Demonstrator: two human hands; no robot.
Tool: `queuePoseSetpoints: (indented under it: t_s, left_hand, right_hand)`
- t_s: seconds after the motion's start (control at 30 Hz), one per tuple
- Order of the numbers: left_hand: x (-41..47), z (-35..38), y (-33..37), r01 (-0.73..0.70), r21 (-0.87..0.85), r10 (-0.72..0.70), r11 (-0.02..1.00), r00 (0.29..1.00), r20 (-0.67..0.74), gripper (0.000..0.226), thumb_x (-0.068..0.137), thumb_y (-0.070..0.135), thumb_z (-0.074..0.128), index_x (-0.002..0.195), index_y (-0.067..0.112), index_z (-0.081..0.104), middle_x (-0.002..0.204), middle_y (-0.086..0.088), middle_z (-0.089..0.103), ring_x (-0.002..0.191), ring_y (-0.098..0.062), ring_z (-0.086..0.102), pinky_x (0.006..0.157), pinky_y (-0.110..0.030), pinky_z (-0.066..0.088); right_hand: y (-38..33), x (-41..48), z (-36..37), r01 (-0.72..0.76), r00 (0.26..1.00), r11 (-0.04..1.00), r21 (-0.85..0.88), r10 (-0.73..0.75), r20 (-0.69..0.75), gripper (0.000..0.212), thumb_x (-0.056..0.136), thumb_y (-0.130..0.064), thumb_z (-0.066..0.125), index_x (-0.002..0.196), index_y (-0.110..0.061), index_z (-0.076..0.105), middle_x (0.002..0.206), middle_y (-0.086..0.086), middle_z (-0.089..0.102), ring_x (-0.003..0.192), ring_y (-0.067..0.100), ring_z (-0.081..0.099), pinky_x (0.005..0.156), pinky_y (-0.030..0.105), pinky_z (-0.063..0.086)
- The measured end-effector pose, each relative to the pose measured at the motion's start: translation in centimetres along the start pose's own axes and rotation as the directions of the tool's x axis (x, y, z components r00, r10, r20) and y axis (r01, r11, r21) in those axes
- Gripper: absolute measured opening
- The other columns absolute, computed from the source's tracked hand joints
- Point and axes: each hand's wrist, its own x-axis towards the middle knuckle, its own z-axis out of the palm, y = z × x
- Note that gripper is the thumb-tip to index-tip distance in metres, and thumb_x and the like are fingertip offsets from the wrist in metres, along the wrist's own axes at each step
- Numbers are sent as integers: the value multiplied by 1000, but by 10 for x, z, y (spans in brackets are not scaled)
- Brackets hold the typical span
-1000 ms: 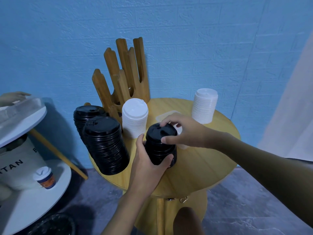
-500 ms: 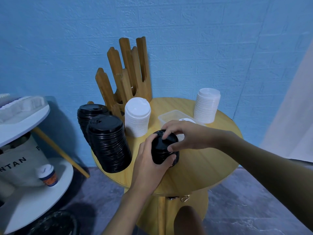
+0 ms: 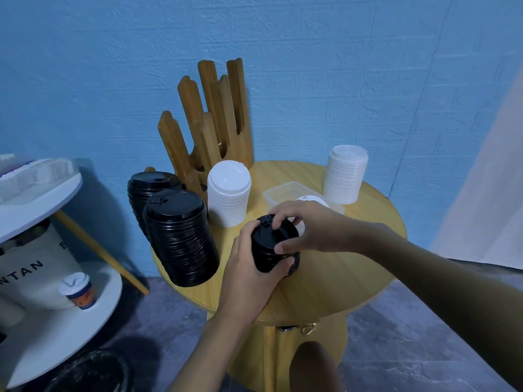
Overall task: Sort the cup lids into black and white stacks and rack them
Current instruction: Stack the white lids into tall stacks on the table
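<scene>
**While both grips clamp it, the small black stack holds centre stage**

While two tall black lid stacks (image 3: 181, 239) lean at the left by the wooden rack (image 3: 215, 117), I can't tell whether they sit in its slots. Next along, a white lid stack (image 3: 228, 193) stands upright just in front of the rack, so the colours are apart, as the sorting wants.

Now the action. The left grip (image 3: 249, 275) wraps the side of the small black stack (image 3: 271, 244), thumb and fingers curled round it, bracing it on the worktop (image 3: 339, 264). The right grip (image 3: 308, 224) sits over the top, fingertips pinching the uppermost lid's rim, seating it straight, I'd judge. Behind it, a clear container (image 3: 278, 190) shows one white lid (image 3: 310, 200), likely unsorted supply. Far right, another white stack (image 3: 345, 174) stands well apart.
</scene>
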Motion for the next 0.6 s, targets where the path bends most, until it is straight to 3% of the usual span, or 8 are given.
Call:
queuePoseSetpoints:
  t_s: [0.1, 0.23, 0.33, 0.43, 0.6]
  left_hand:
    - [0, -1, -1, 4, 7, -4, 1000, 1000, 6, 66, 76, 44, 81, 128, 51, 40, 125, 17, 54, 111, 6, 53, 80, -8, 46]
    - [-1, 1, -2, 3, 22, -3, 1000, 1000, 5, 67, 77, 45, 79, 132, 47, 40, 125, 16, 54, 110, 5, 53, 81, -12, 47]
    - [0, 2, -2, 0, 42, 0, 999, 1000, 0, 66, 77, 46, 79, 130, 45, 41, 126, 17, 53, 111, 4, 52, 82, -10, 43]
    - [1, 2, -2, 0, 56, 0, 998, 1000, 0, 66, 77, 44, 79, 130, 44, 40, 127, 19, 51, 114, 3, 49, 84, -5, 38]
    - [5, 5, -2, 12, 66, -14, 998, 1000, 21, 67, 79, 44, 78, 133, 40, 38, 131, 15, 49, 114, 3, 47, 89, -8, 37]
  right_hand:
    - [1, 3, 2, 14, 1000, 996, -83, -13, 7, 33, 75, -51, 75, 101, -35, 63, 114, -14, 62, 107, 8, 54, 93, 36, 48]
    - [3, -3, 7, 11, 1000, 998, -64, -12, -16, 40, 78, -53, 72, 110, -30, 64, 115, -13, 63, 109, 8, 54, 96, 35, 46]
    - [12, -16, 12, 29, 969, 992, -121, -58, -242, 52, 78, -64, 60, 114, -26, 65, 116, -14, 65, 112, 7, 53, 100, 32, 38]
    - [32, -33, 12, -127, 869, 975, -183, 21, -494, 55, 80, -67, 51, 115, -27, 63, 112, -16, 62, 109, 6, 49, 94, 33, 32]
    - [69, -54, 23, -288, 840, 902, -322, 76, -537, 30, 85, -44, 69, 110, -30, 63, 114, -11, 60, 111, 15, 47, 91, 32, 28]
